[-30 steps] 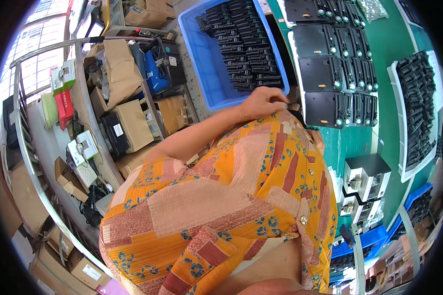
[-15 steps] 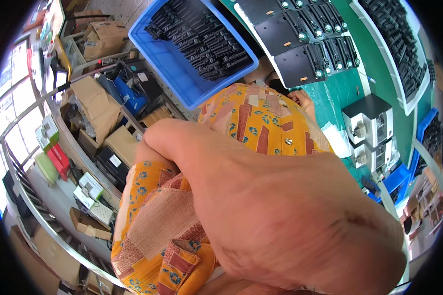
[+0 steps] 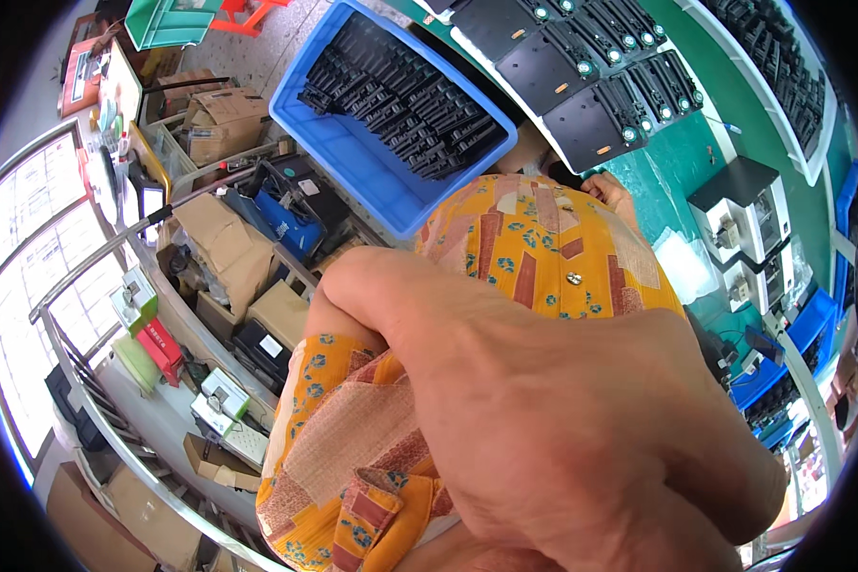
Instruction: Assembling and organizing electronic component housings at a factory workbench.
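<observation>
My left arm bends back toward the camera, its bare forearm and the back of my left hand (image 3: 582,419) filling the lower middle. The fingers of that hand are out of sight. Beyond my yellow patterned shirt (image 3: 515,248), my right hand (image 3: 615,194) lies at the edge of the green table (image 3: 672,176), fingers curled. Whatever they may hold is hidden. Just past it, flat black plates (image 3: 596,124) lie in rows on a white sheet, beside black strip-like parts (image 3: 672,86) with shiny round ends.
A blue bin (image 3: 338,167) of black parts stands left of the table. A white tray (image 3: 772,114) with similar parts lies at the far right. Small black-and-white machines (image 3: 739,214) sit on the table's right. Cardboard boxes (image 3: 229,243) and a metal rail (image 3: 153,477) fill the left.
The view has shifted, so the surroundings sit farther right and lower. My left hand stays close to the camera, turned slightly. My right hand remains at the table edge.
</observation>
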Motion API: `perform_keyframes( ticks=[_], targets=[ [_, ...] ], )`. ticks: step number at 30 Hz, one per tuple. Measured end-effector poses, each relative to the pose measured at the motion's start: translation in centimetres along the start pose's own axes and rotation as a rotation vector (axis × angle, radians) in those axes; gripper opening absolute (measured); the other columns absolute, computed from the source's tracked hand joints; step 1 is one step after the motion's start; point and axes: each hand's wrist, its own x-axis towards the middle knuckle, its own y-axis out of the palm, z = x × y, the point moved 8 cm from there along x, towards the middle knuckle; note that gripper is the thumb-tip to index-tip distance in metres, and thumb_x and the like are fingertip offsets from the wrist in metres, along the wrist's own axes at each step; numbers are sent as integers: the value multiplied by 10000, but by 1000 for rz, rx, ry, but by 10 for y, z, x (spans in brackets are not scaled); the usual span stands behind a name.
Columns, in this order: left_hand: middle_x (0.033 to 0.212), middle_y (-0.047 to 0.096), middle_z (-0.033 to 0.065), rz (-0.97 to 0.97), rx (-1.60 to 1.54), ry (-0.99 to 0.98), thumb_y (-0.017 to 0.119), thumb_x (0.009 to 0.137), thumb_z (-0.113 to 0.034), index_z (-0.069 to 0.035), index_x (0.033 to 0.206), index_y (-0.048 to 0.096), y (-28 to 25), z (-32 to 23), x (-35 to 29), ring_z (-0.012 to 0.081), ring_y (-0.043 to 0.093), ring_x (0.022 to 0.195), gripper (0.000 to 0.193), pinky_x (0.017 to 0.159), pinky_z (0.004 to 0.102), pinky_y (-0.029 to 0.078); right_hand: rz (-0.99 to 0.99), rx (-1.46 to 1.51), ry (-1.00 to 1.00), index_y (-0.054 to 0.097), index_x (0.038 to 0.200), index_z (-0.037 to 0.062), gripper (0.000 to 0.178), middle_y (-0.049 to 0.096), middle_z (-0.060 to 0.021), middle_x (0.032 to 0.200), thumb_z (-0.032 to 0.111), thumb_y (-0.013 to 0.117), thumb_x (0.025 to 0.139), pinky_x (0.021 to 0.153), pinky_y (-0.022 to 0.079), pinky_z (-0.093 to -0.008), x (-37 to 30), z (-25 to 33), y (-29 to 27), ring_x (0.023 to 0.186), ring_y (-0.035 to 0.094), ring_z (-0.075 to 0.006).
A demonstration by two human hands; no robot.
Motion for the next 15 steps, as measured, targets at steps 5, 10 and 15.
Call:
perform_keyframes(
  ticks=[5, 10, 15],
  targets=[
    [952, 654, 108, -5, -108, 46, 610, 827, -34, 32, 1003, 649, 2, -8, 0, 198, 647, 795, 193, 671, 308, 515, -55, -86, -12, 617, 808, 25, 152, 492, -21, 772, 114, 729, 756, 561, 389, -257, -6, -11, -1, 655, 500, -109],
    [963, 652, 106, -37, -210, 135, 611, 811, -16, 39, 1010, 647, 4, -16, 0, 190, 647, 784, 210, 656, 299, 516, -83, -58, 32, 627, 813, 25, 153, 497, -23, 771, 115, 734, 752, 565, 394, -256, -11, -14, -7, 658, 507, -117],
    [974, 650, 105, -49, -293, 221, 612, 796, 1, 45, 1017, 644, 9, -23, 2, 182, 647, 772, 228, 640, 291, 517, -86, -102, -14, 633, 817, 28, 155, 502, -24, 777, 114, 741, 745, 568, 400, -248, -2, -1, -8, 661, 516, -114]
  ],
)
